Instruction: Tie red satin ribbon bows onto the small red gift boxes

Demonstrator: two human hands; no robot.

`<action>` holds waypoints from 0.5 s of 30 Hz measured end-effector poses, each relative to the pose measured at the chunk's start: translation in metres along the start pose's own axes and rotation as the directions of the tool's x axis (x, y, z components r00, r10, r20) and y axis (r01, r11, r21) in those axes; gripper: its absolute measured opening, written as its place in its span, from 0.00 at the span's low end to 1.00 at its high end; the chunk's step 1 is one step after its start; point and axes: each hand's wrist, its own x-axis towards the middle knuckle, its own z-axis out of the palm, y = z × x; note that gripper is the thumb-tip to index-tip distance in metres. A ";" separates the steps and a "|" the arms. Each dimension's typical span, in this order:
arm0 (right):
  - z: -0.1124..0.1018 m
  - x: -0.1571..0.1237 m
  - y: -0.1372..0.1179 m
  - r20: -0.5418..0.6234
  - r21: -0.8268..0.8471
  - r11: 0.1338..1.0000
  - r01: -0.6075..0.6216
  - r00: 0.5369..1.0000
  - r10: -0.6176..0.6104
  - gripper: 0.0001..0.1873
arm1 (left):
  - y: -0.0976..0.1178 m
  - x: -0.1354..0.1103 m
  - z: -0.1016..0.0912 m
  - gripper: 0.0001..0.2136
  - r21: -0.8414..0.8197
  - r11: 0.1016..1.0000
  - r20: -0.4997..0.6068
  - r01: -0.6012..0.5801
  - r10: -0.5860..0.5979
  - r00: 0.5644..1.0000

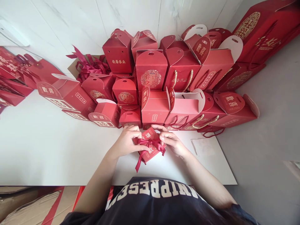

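Note:
A small red gift box (150,144) with gold characters rests on the white table (47,150) just in front of me. A dark red ribbon (151,144) is wrapped around it, and one tail hangs down toward me. My left hand (127,139) pinches the ribbon at the box's left side. My right hand (171,140) pinches the ribbon at the right side, fingers curled over the box's top.
Several red gift boxes (154,106) are stacked in rows behind, against the white wall. A heap of loose red ribbons (90,65) lies in a cardboard tray at back left. Larger red bags (262,28) stand at the right. Cardboard (28,203) lies on the floor at lower left.

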 end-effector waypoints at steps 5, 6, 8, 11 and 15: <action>-0.001 0.000 0.006 0.003 0.032 0.999 -0.012 1.000 0.012 0.18 | -0.013 -0.003 0.014 0.25 -0.368 0.928 -0.023 0.051 -0.064 0.998; -0.001 0.000 0.007 0.004 0.030 1.000 -0.009 1.000 0.009 0.18 | -0.016 -0.004 0.019 0.25 -0.432 0.900 -0.031 0.058 -0.079 0.996; -0.003 0.001 0.008 0.002 0.021 1.000 0.001 1.000 -0.001 0.19 | -0.021 -0.006 0.027 0.25 -0.541 0.839 -0.051 0.063 -0.107 0.993; -0.005 0.002 0.006 0.002 -0.052 0.998 0.035 0.999 -0.035 0.20 | -0.024 -0.007 0.035 0.25 -0.632 0.773 -0.074 0.052 -0.126 0.989; 0.000 -0.007 -0.008 -0.103 -0.371 0.924 0.095 0.984 -0.142 0.13 | -0.021 -0.007 0.035 0.22 -0.647 0.760 -0.092 0.053 -0.147 0.985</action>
